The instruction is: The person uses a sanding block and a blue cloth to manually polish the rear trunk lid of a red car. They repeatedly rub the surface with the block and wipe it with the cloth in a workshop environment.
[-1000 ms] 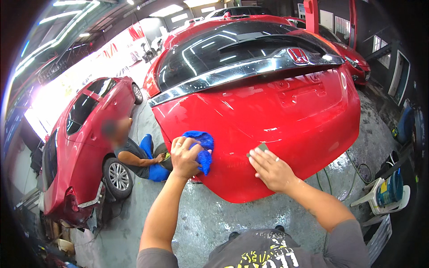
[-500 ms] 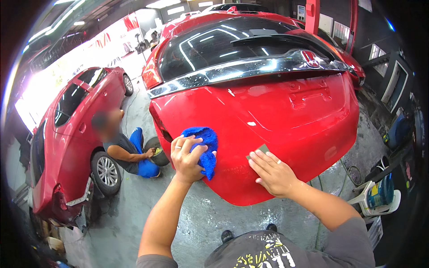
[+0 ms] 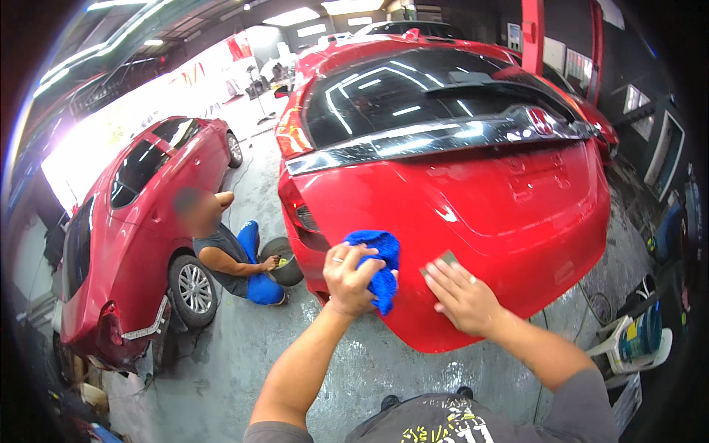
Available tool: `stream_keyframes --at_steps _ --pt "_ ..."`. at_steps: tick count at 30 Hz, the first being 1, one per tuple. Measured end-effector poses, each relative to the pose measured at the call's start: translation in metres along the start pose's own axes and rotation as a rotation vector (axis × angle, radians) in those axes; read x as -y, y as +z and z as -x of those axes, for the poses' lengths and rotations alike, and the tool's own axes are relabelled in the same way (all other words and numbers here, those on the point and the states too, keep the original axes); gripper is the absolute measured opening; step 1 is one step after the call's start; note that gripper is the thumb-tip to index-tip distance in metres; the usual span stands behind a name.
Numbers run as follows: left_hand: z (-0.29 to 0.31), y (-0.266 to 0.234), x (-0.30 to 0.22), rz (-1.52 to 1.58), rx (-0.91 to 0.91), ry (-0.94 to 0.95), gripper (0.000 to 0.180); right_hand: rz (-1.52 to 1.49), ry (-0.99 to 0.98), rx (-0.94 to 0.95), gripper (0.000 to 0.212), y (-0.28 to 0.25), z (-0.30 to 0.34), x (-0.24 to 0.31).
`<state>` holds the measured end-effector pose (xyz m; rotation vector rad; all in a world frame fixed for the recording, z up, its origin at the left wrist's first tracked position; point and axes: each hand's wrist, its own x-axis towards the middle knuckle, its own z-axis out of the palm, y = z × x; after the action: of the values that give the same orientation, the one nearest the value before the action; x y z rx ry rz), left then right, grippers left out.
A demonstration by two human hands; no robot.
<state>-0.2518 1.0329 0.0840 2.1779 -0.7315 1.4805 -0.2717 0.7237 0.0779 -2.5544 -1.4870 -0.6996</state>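
My left hand (image 3: 351,280) grips a bunched blue cloth (image 3: 385,255) against the left part of a red car's tailgate (image 3: 369,196). My right hand (image 3: 469,301) lies almost flat on the same panel, to the right of the cloth. Beneath its stretched fingers is a small grey-green piece of sandpaper (image 3: 448,258), one corner sticking out past the fingertips. A pale, irregular mark shows on the red paint above that hand. The right thumb is mostly hidden.
At left, a person (image 3: 233,255) sits on the floor beside a second red car (image 3: 133,244), near a dark round tub (image 3: 284,255). A white plastic chair (image 3: 657,351) bearing a blue bucket (image 3: 641,332) stands at right. A thin hose (image 3: 583,321) trails over the wet floor.
The view has swung left, so the scene sits further right. My right hand and the sandpaper have slid slightly left across the panel, nearer the cloth. My left hand keeps its grip.
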Motion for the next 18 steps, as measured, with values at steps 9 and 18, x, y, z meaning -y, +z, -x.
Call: stream_keyframes --at_steps 9,18 --pt "-0.008 -0.008 0.010 0.010 0.179 0.113 0.030 0.101 0.176 -0.242 0.058 -0.018 -0.177 -0.035" --pt "-0.118 0.014 0.090 -0.109 0.010 0.048 0.056 -0.306 0.569 -0.424 0.058 -0.029 0.035 0.061"
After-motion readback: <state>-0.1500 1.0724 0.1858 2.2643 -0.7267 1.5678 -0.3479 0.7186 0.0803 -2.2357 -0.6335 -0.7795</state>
